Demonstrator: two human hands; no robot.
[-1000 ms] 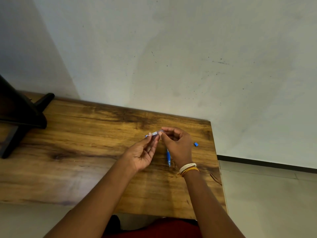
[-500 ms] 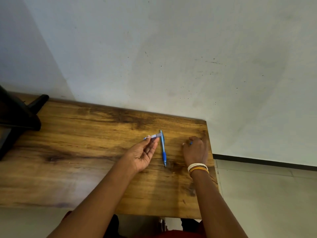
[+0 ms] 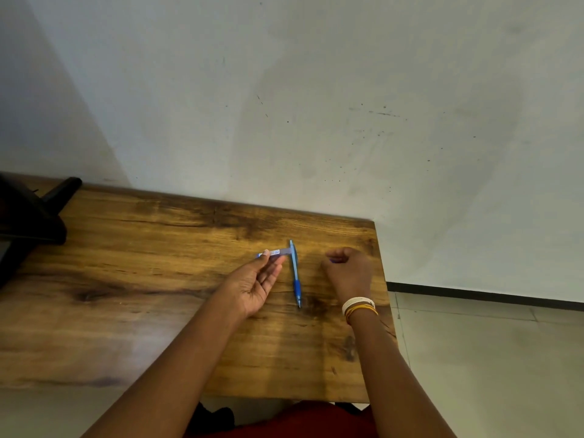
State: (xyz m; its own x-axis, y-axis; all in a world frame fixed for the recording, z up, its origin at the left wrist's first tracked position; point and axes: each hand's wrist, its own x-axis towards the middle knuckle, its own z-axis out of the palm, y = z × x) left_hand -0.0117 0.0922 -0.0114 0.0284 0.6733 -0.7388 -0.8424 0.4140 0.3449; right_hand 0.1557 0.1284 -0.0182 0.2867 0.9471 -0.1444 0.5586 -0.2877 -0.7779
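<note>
A blue pen (image 3: 295, 276) lies on the wooden table (image 3: 158, 295), tip toward me, between my two hands. My left hand (image 3: 252, 282), palm up, pinches a short clear tube with a blue end (image 3: 274, 252), held crosswise just left of the pen's top. My right hand (image 3: 349, 273), with bangles at the wrist, hovers over the table right of the pen; its curled fingers pinch a small blue piece (image 3: 332, 261), mostly hidden by the fingers.
A black stand (image 3: 34, 216) sits at the table's far left. The table ends at its right edge (image 3: 384, 295), with tiled floor (image 3: 489, 358) beyond. A wall (image 3: 316, 105) runs along the back.
My right hand moved from beside the left hand out to the small blue piece near the right edge, picked it up, and has drawn back a little. The pen now lies uncovered.
</note>
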